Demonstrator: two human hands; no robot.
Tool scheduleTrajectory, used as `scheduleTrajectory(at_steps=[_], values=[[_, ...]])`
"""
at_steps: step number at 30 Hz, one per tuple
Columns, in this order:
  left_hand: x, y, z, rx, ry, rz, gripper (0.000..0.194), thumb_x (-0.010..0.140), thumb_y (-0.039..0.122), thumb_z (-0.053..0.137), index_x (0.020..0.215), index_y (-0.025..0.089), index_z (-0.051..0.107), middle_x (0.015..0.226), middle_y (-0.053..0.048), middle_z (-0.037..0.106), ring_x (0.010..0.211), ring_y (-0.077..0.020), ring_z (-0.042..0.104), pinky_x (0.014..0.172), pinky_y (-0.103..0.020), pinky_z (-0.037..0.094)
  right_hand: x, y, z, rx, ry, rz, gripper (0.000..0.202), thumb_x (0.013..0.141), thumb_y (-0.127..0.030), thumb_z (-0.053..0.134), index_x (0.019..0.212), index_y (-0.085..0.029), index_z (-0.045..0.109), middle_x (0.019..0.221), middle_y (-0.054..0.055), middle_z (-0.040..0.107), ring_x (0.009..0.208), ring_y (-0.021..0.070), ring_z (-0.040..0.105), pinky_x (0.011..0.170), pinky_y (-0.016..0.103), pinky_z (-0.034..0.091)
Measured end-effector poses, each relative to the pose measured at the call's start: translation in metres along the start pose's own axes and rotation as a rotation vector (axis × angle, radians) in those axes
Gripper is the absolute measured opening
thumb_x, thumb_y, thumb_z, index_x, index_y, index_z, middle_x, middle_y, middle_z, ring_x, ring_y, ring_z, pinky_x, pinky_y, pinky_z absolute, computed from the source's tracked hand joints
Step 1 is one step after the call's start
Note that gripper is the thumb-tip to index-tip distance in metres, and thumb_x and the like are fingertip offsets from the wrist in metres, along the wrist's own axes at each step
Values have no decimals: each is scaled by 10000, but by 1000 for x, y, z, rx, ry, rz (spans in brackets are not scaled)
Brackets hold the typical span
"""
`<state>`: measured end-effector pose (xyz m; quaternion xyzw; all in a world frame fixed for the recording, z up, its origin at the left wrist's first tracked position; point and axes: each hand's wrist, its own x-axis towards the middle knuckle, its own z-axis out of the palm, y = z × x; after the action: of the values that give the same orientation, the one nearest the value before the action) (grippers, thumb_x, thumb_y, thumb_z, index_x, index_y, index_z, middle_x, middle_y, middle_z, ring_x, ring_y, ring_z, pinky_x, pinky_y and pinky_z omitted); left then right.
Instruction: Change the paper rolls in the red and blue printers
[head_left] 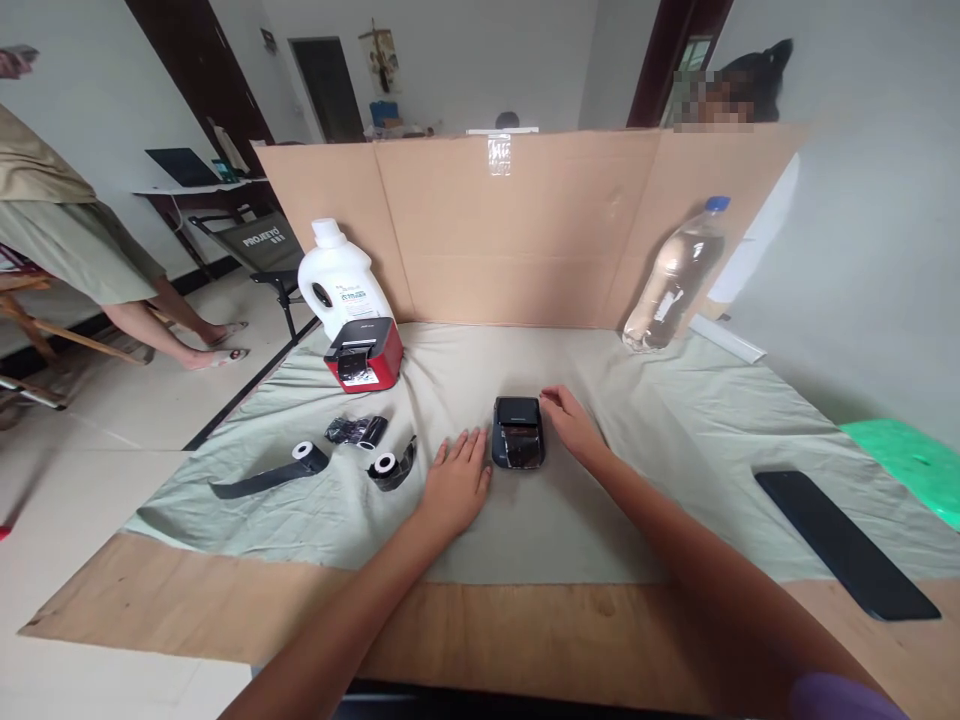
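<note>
A small black portable label printer (518, 433) lies on the cloth between my hands, with glossy black film over its front half. My left hand (456, 484) rests flat on the cloth at the printer's left, fingers stretched out and holding nothing. Beside the printer's far right corner is my right hand (573, 420), its fingers loosely bent and nothing visible in them. Whether its fingertips touch the printer I cannot tell. To the left lie several black rolls: one with a long unrolled tail (306, 458), one partly unwound (386, 468), and one with crumpled film (373, 432).
A red and black printer (375, 357) stands at the back left before a white jug (346, 275). A clear bottle (679, 277) leans on the cardboard screen (517, 230). A black phone-like slab (844, 545) and a green plastic item (907, 462) are at right. Two people are nearby.
</note>
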<state>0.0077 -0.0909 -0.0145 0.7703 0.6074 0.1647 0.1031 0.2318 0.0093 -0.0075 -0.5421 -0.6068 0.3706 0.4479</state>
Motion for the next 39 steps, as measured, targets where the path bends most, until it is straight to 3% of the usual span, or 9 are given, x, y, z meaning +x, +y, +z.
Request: scheduleTrajectory(at_steps=[3, 6, 9, 16, 21, 29, 32, 36, 39], values=[[27, -6, -16, -205, -13, -52, 601, 960, 293, 499, 1543, 172, 419, 1451, -177, 595, 1346, -317, 574, 1152, -499, 425, 11, 5, 19, 144, 48, -6, 267, 888, -425, 479, 1064, -240, 560, 1212, 77, 688, 1162, 209, 638, 1077, 436, 468], [60, -18, -24, -481, -102, 64, 681, 923, 314, 575, 1565, 189, 382, 1557, -137, 494, 1403, -258, 523, 1146, -389, 452, 3, 8, 26, 118, 36, -45, 321, 920, -446, 438, 1133, -226, 534, 1253, 103, 684, 1178, 214, 635, 1094, 437, 449], [87, -26, -26, -589, -191, 206, 684, 888, 317, 619, 1540, 231, 431, 1599, -84, 446, 1452, -239, 461, 1186, -373, 407, -3, 8, 25, 40, 18, -81, 356, 963, -474, 395, 1181, -221, 517, 1279, 123, 682, 1189, 224, 636, 1090, 440, 445], [100, -26, -40, -637, -264, 177, 612, 857, 389, 684, 1439, 239, 571, 1489, -81, 579, 1363, -267, 551, 1138, -393, 450, 2, 12, 26, 111, 84, -46, 403, 1006, -536, 334, 1228, -234, 482, 1296, 131, 681, 1146, 210, 672, 1033, 406, 489], [96, -32, -28, -642, -179, 160, 592, 884, 431, 670, 1447, 277, 568, 1474, -72, 595, 1348, -269, 566, 1104, -405, 472, 4, 15, 27, 145, 87, -12, 406, 1002, -557, 331, 1216, -249, 489, 1279, 112, 693, 1095, 194, 693, 1011, 382, 504], [112, -34, -7, -808, 5, 109, 547, 783, 480, 749, 1232, 168, 729, 1229, -123, 744, 1122, -281, 692, 985, -392, 544, 6, 20, 28, 175, 98, -31, 401, 1009, -538, 335, 1219, -240, 502, 1218, 103, 703, 1133, 201, 671, 1054, 415, 482], [125, -26, -10, -861, 55, -35, 523, 829, 593, 655, 1094, 156, 767, 1118, -107, 773, 1054, -276, 712, 969, -402, 554, 8, 22, 28, 152, 106, -20, 411, 1009, -544, 334, 1230, -247, 512, 1211, 81, 697, 1132, 200, 666, 1051, 414, 486], [140, -9, -10, -962, 19, -270, 561, 886, 661, 543, 973, 142, 738, 1005, -100, 772, 955, -247, 727, 884, -370, 574, 7, 21, 27, 130, 116, -16, 446, 1005, -568, 334, 1239, -242, 527, 1222, 83, 686, 1123, 211, 667, 1037, 409, 492], [134, 2, -7, -873, 247, -275, 424, 927, 538, 547, 1000, 147, 692, 1062, -111, 753, 989, -215, 705, 876, -330, 560, 7, 20, 26, 129, 114, -13, 466, 999, -577, 332, 1254, -241, 528, 1231, 83, 684, 1146, 212, 662, 1039, 402, 489]])
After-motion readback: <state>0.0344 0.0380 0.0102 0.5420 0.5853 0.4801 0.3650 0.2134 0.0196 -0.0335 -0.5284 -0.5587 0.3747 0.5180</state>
